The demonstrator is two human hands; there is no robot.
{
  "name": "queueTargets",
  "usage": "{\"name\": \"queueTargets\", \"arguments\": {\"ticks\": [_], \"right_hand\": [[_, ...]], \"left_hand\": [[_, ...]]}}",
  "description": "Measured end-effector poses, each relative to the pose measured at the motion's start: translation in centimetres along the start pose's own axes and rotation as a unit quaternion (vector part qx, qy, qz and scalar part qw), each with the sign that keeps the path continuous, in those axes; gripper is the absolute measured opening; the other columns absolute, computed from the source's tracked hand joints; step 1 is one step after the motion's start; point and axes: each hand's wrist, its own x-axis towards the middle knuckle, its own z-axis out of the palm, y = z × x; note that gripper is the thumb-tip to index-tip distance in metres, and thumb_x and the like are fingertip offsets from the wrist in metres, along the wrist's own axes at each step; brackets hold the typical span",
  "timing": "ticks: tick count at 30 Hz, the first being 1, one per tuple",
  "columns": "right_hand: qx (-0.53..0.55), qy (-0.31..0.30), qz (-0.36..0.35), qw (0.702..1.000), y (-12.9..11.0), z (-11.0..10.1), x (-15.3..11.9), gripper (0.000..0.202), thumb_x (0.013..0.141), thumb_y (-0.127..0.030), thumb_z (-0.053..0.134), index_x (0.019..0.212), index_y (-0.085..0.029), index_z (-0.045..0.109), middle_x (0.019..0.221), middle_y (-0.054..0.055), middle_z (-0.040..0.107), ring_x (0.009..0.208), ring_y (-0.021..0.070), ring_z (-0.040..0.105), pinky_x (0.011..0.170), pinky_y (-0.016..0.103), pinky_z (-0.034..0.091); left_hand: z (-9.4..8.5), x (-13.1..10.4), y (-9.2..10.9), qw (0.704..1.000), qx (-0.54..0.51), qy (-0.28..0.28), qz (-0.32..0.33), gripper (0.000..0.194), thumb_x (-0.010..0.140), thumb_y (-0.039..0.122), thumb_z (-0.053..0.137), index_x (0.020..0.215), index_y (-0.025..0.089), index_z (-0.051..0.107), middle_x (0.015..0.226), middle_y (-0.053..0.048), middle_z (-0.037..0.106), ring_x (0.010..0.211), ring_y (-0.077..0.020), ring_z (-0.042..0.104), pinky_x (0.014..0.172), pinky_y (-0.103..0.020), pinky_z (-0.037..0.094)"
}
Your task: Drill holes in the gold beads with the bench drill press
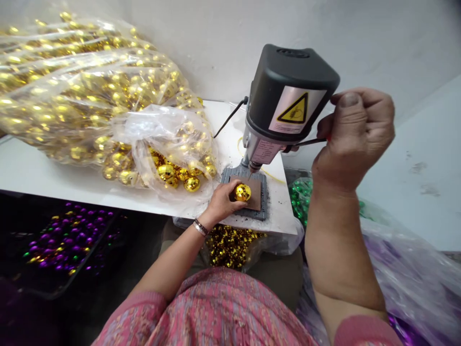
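Observation:
A shiny gold ball [243, 192] is pinched between the thumb and fingers of my left hand [225, 201]. It rests over a brown board [255, 196] on the grey base [264, 214] of a small drill press [293, 91]. The drill's chuck [254, 167] points down just above and behind the ball; whether the bit touches it I cannot tell. My right hand [355, 134] is raised at the right of the black motor housing, its fingers closed around the feed lever [309, 142].
A large clear bag of gold balls [90, 96] lies on the white table [144, 196], its mouth facing the drill. Below the table edge are gold pieces [234, 245] in a plastic bag. Purple balls [68, 235] fill a dark container lower left. Green balls [301, 194] and purple bags stand at right.

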Motion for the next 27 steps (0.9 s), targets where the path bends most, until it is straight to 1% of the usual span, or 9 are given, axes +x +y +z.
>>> {"name": "queueTargets", "arguments": {"ticks": [6,8,10,12,14,16,20,23,27], "right_hand": [[0.033,0.006,0.012,0.999,0.0,-0.1,-0.2,0.029,0.091,-0.039,0.065,0.088,-0.010,0.061,0.068,-0.010,0.056,0.051,-0.0054,0.051,0.052,0.012,0.028],[0.033,0.004,0.025,0.999,-0.4,-0.1,-0.2,0.025,0.091,-0.036,0.065,0.087,-0.012,0.061,0.065,-0.011,0.056,0.050,-0.0052,0.051,0.052,0.014,0.026],[0.024,0.002,0.041,0.999,-0.8,-0.1,-0.2,0.021,0.092,-0.032,0.063,0.086,-0.012,0.061,0.063,-0.012,0.055,0.050,-0.0053,0.051,0.054,0.017,0.026],[0.012,0.000,0.054,0.998,-1.2,-0.1,-0.3,0.019,0.093,-0.029,0.061,0.085,-0.012,0.061,0.061,-0.013,0.055,0.051,-0.0060,0.051,0.056,0.019,0.026],[0.003,-0.002,0.056,0.998,-1.5,0.0,-0.4,0.018,0.093,-0.028,0.060,0.085,-0.012,0.060,0.061,-0.014,0.054,0.052,-0.0067,0.051,0.057,0.020,0.026],[-0.002,-0.002,0.053,0.999,-1.8,0.0,-0.5,0.018,0.094,-0.027,0.058,0.085,-0.012,0.060,0.061,-0.014,0.054,0.052,-0.0072,0.051,0.057,0.020,0.027],[0.001,0.016,0.076,0.997,-2.2,0.2,-0.7,0.017,0.092,-0.024,0.057,0.083,-0.011,0.060,0.065,-0.014,0.057,0.053,-0.0075,0.052,0.056,0.019,0.025],[0.009,0.015,0.080,0.997,-2.4,0.2,-0.8,0.017,0.092,-0.025,0.057,0.082,-0.012,0.062,0.062,-0.013,0.055,0.054,-0.0060,0.053,0.058,0.020,0.027],[0.016,-0.003,0.057,0.998,-2.3,0.1,-0.9,0.019,0.093,-0.029,0.057,0.084,-0.013,0.062,0.060,-0.013,0.053,0.055,-0.0057,0.052,0.060,0.023,0.027]], "left_hand": [[-1.5,-4.0,-0.5,0.992,0.008,-0.075,0.099,0.071,0.069,0.032,0.093,0.135,0.024,0.067,0.136,-0.012,0.072,0.126,-0.0304,0.066,0.111,-0.047,0.051],[-2.1,-4.7,-1.2,0.993,0.011,-0.060,0.100,0.071,0.072,0.038,0.092,0.136,0.023,0.066,0.137,-0.013,0.071,0.125,-0.0300,0.067,0.109,-0.046,0.053],[-3.0,-4.9,-2.2,0.998,0.031,0.020,0.055,0.052,0.084,0.037,0.082,0.132,0.021,0.068,0.132,-0.014,0.073,0.116,-0.0272,0.070,0.103,-0.044,0.057],[-4.1,-4.6,-3.4,0.986,0.083,0.140,-0.024,0.033,0.094,0.027,0.066,0.126,0.016,0.070,0.124,-0.016,0.075,0.110,-0.0260,0.072,0.100,-0.042,0.058],[-5.2,-4.2,-4.5,0.952,0.155,0.243,-0.106,0.032,0.095,0.018,0.057,0.123,0.011,0.070,0.122,-0.020,0.074,0.115,-0.0292,0.070,0.104,-0.045,0.056],[-6.1,-3.9,-5.2,0.921,0.220,0.280,-0.160,0.037,0.093,0.015,0.055,0.127,0.009,0.068,0.129,-0.023,0.071,0.123,-0.0336,0.066,0.108,-0.048,0.053],[-6.8,-3.9,-5.5,0.913,0.291,0.205,-0.199,0.052,0.089,0.023,0.063,0.140,0.015,0.061,0.143,-0.023,0.064,0.125,-0.0402,0.065,0.102,-0.053,0.054],[-7.0,-4.1,-5.0,0.909,0.323,0.141,-0.222,0.061,0.084,0.025,0.069,0.143,0.014,0.058,0.136,-0.025,0.067,0.119,-0.0444,0.066,0.099,-0.057,0.054],[-7.0,-4.4,-4.2,0.920,0.309,0.132,-0.204,0.059,0.079,0.025,0.074,0.135,0.012,0.062,0.124,-0.025,0.071,0.116,-0.0438,0.066,0.100,-0.058,0.051]]}}
